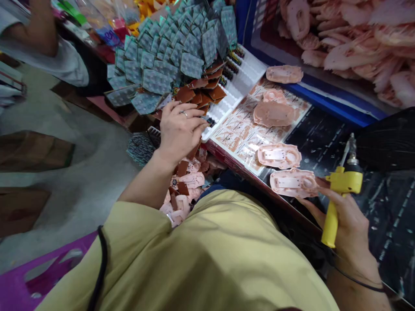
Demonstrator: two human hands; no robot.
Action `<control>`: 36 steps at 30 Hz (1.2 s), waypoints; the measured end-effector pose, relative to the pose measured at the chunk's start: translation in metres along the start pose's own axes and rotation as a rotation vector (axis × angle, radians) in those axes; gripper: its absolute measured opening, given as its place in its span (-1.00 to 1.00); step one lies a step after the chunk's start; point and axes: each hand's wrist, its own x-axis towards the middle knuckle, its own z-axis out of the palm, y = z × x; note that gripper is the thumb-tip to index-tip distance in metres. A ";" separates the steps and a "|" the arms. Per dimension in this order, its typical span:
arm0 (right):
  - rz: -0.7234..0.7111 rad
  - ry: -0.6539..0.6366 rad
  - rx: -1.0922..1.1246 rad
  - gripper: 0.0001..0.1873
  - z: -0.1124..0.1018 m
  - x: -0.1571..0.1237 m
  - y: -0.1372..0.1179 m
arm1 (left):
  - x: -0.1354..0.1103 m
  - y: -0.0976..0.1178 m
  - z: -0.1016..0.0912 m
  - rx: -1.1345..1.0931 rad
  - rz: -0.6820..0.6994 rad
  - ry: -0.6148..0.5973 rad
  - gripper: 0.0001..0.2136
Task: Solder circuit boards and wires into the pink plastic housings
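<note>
My right hand grips a yellow soldering gun, its metal tip pointing away from me. The thumb and a finger of that hand also reach the end of a pink plastic shell at the table's near edge. Just beyond lies a similar pink shell, its inside facing up. On the left, my left hand rests with fingers stretched over a heap of brown circuit boards. Its fingertips are by dark wire ends at the edge of a white foam tray.
Many blue-green panels are piled behind the brown boards. A blue crate full of pink shells stands at the back right. More pink parts lie below the table edge. A co-worker's arm shows at upper left, and a purple stool at lower left.
</note>
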 end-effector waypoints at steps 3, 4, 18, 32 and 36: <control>-0.016 0.024 -0.011 -0.33 0.000 -0.005 0.001 | 0.001 -0.012 0.004 -0.147 -0.013 0.198 -0.88; -0.016 0.027 -0.010 -0.35 0.001 -0.006 0.001 | 0.001 -0.013 0.004 -0.195 -0.020 0.235 -0.88; 0.014 0.047 0.046 -0.34 0.009 0.006 -0.010 | 0.062 0.072 0.041 -1.062 -0.204 0.066 -0.70; 0.252 0.150 0.215 -0.55 0.036 0.053 -0.023 | 0.080 0.158 0.077 -1.451 -0.301 -0.361 -0.81; 0.364 0.259 0.356 -0.58 0.048 0.074 -0.037 | 0.074 0.169 0.054 -1.467 -0.221 -0.353 -0.84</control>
